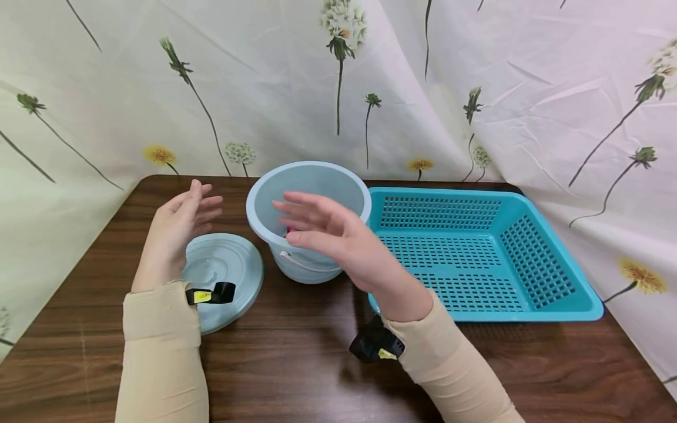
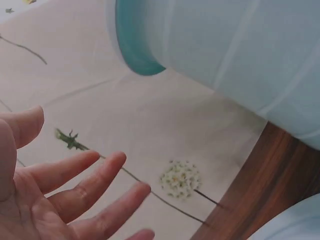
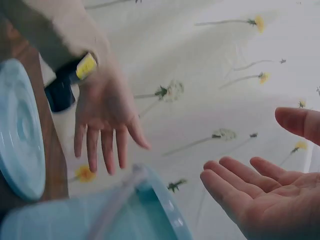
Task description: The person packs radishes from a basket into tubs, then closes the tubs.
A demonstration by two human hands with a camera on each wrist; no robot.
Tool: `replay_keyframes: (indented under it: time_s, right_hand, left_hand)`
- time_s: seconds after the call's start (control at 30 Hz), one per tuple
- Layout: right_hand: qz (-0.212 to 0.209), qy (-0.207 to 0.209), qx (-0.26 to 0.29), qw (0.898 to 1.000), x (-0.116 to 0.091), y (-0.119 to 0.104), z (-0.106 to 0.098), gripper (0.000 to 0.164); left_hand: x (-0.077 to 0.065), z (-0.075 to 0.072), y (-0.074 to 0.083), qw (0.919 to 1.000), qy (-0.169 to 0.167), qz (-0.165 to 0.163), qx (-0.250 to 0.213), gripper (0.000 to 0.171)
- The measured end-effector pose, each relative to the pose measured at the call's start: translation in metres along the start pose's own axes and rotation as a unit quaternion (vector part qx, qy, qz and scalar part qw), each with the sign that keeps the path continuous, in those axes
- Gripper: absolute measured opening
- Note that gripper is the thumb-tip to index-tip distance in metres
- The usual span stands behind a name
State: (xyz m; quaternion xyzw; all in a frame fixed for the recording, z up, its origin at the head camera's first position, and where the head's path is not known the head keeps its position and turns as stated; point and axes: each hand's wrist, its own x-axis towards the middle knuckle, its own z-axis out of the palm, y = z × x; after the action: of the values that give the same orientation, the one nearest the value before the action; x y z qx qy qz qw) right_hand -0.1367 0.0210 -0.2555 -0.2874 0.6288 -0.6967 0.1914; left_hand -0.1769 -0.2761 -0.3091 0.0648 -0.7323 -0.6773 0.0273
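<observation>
A light blue bucket (image 1: 309,267) stands at the middle of the table, its white handle (image 1: 309,264) hanging down in front. Something pink (image 1: 290,230) shows inside it, mostly hidden by my right hand (image 1: 338,238). That hand is held over the bucket's near rim with fingers spread loosely and nothing in them. To the left, my left hand (image 1: 177,229) hovers above a round light blue lid (image 1: 233,264) on the table, its fingers relaxed and holding nothing. In the left wrist view the left fingers (image 2: 95,195) are apart from the bucket (image 2: 240,55).
A turquoise plastic basket (image 1: 444,255) with perforated sides sits to the right, close beside the bucket. Behind the brown wooden table (image 1: 296,364) hangs a white cloth (image 1: 264,76) printed with dandelions. A black wrist strap (image 1: 211,294) is on my left sleeve.
</observation>
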Motion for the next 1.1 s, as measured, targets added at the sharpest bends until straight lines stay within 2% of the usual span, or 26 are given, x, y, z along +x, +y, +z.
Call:
replay_keyframes:
  time_s: [0.2, 0.3, 0.4, 0.53, 0.7, 0.83, 0.97, 1.1]
  right_hand:
    - [-0.01, -0.011, 0.034, 0.999, 0.002, 0.013, 0.017, 0.054]
    - [-0.015, -0.013, 0.054, 0.998, 0.005, 0.022, 0.025, 0.054]
    - [-0.015, -0.023, 0.072, 0.997, 0.008, 0.031, 0.032, 0.055]
    - [-0.001, -0.037, 0.071, 0.997, 0.013, 0.043, 0.042, 0.054]
    - [0.037, -0.046, 0.063, 0.996, 0.018, 0.064, 0.056, 0.052]
    - [0.067, -0.027, 0.06, 0.996, 0.023, 0.083, 0.067, 0.05]
    - [0.095, 0.004, 0.036, 0.995, 0.026, 0.099, 0.074, 0.049]
    - [0.132, 0.037, 0.005, 0.991, 0.028, 0.109, 0.079, 0.05]
  left_hand:
    - [0.002, -0.01, -0.006, 0.9989, 0.023, -0.039, -0.013, 0.078]
    - [0.003, -0.012, -0.008, 0.9981, 0.031, -0.054, 0.0, 0.078]
    - [0.005, -0.011, -0.009, 0.9979, 0.032, -0.056, 0.007, 0.079]
    - [0.007, -0.011, -0.01, 0.998, 0.032, -0.054, 0.012, 0.08]
    - [0.007, -0.012, -0.011, 0.9981, 0.028, -0.054, 0.009, 0.078]
    - [0.008, -0.014, -0.011, 0.9984, 0.025, -0.05, 0.003, 0.075]
    - [0.007, -0.015, -0.012, 0.9991, 0.022, -0.031, -0.02, 0.074]
    - [0.003, -0.024, -0.019, 0.9983, 0.041, -0.024, -0.033, 0.069]
